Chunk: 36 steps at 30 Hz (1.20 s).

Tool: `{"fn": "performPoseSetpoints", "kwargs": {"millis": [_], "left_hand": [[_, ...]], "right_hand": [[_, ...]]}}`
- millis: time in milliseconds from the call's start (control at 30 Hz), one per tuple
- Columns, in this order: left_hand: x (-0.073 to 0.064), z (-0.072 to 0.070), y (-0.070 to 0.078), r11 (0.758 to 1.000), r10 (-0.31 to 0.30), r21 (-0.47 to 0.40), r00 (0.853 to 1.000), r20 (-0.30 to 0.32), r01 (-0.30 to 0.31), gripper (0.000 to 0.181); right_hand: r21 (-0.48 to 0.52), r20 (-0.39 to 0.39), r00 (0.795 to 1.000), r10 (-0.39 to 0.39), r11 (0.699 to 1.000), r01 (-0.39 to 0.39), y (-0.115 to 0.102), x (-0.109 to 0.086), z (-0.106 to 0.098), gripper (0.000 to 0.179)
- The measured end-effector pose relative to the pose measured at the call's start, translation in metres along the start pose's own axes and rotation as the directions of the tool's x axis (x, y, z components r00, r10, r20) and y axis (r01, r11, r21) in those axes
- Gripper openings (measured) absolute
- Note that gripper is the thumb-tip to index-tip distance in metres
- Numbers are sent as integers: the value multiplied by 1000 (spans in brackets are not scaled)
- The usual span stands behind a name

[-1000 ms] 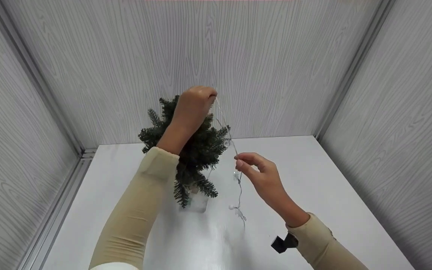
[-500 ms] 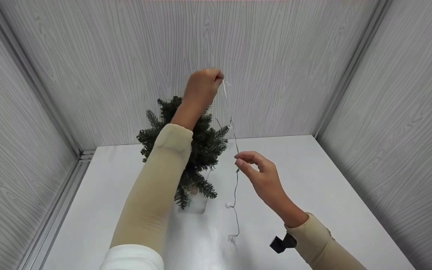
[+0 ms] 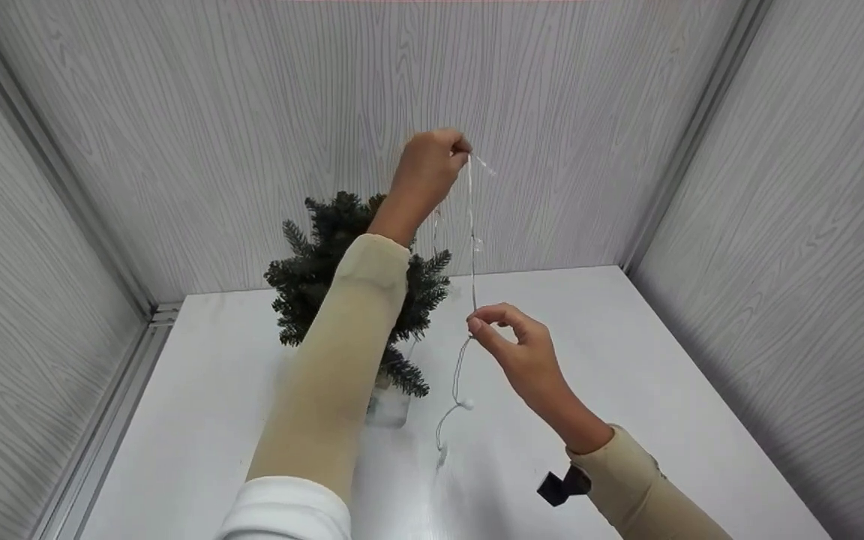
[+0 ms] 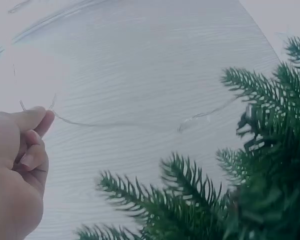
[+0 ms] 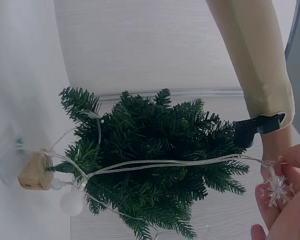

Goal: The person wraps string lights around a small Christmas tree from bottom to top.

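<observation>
My left hand (image 3: 428, 169) is raised above and right of a small green artificial Christmas tree (image 3: 327, 225) and pinches a thin clear string of lights (image 3: 473, 277). From there the string runs down to my right hand (image 3: 518, 352), which pinches it between thumb and forefinger. Below the right hand a looped length hangs with a white ball (image 3: 467, 404) on it. A clear snowflake (image 5: 278, 189) lies against the right fingers in the right wrist view. More string crosses in front of the tree there. My left forearm hides part of the tree in the head view.
The tree's wooden base (image 5: 36, 172) stands with a clear block-like piece (image 3: 388, 412) under it on the white table (image 3: 589, 375). Grey wood-grain panels (image 3: 567, 135) enclose the back and sides. A black wrist camera (image 3: 563, 487) sits on my right sleeve.
My left hand has moved up and to the right, drawing the string up straight between the hands. My right hand has stayed nearly still, while the hanging length below it has swung left.
</observation>
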<state>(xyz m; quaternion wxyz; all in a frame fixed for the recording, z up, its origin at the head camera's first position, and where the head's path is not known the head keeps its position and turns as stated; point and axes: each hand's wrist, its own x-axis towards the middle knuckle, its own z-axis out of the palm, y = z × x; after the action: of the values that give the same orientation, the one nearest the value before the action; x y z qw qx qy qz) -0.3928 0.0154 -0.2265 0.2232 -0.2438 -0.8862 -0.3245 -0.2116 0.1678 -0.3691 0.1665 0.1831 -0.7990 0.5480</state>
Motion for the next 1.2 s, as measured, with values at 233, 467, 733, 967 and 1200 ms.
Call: {"fn": "performPoseSetpoints", "kwargs": {"millis": [233, 467, 733, 967, 1200], "left_hand": [[1, 4, -12, 997, -62, 45, 998, 17, 61, 20], [2, -1, -19, 991, -124, 48, 992, 26, 123, 22], [5, -11, -24, 982, -171, 92, 984, 50, 166, 22], [10, -21, -33, 971, -217, 109, 975, 51, 211, 25], [14, -34, -37, 973, -215, 85, 977, -12, 215, 26]], "right_hand": [[48, 9, 999, 50, 998, -51, 2, -5, 1, 13], [229, 31, 990, 139, 963, -142, 7, -10, 5, 18], [285, 52, 977, 204, 935, -211, 5, -14, 7, 26], [271, 51, 987, 155, 949, -163, 1, -18, 9, 20], [251, 74, 990, 118, 959, -133, -5, -22, 14, 19]]}}
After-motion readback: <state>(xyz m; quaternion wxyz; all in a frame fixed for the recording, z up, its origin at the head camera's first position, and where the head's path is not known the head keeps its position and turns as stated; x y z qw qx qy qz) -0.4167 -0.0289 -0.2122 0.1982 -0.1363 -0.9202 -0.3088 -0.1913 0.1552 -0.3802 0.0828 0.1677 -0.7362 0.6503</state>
